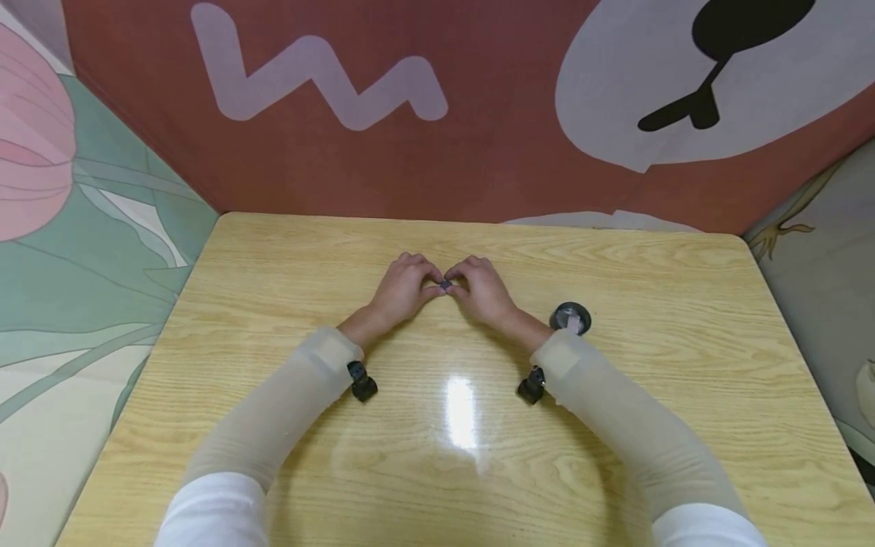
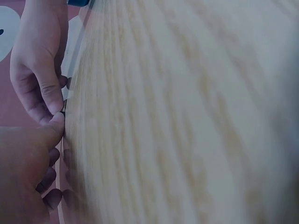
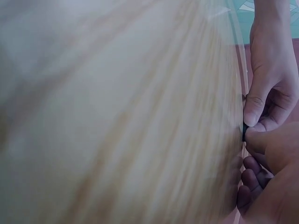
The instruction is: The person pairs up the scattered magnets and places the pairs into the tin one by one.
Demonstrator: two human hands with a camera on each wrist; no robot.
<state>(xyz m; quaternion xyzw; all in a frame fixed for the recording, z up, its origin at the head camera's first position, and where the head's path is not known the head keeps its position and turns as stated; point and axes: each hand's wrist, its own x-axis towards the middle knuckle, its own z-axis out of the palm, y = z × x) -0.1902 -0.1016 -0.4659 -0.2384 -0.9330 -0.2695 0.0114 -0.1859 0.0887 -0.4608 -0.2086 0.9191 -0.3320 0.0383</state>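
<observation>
Toward the back of the wooden table, my left hand [image 1: 403, 287] and right hand [image 1: 482, 290] meet fingertip to fingertip. Between them sits a small dark flat piece [image 1: 446, 286], pinched from each side by thumb and forefinger; its kind cannot be made out. Seen from the left wrist, the left hand [image 2: 28, 154] is near and the right hand [image 2: 44, 70] reaches in from above. The right wrist view has the right hand [image 3: 275, 158] near, the left hand [image 3: 273, 70] opposite, and a sliver of the dark piece [image 3: 244, 132] showing between the fingertips.
A round black-rimmed item [image 1: 570, 317] with a pale strip lies on the table [image 1: 437, 486] beside the right wrist. Past the table's back edge rises a red patterned wall [image 1: 478, 167]. Small black cameras [image 1: 362, 384] hang at both wrists.
</observation>
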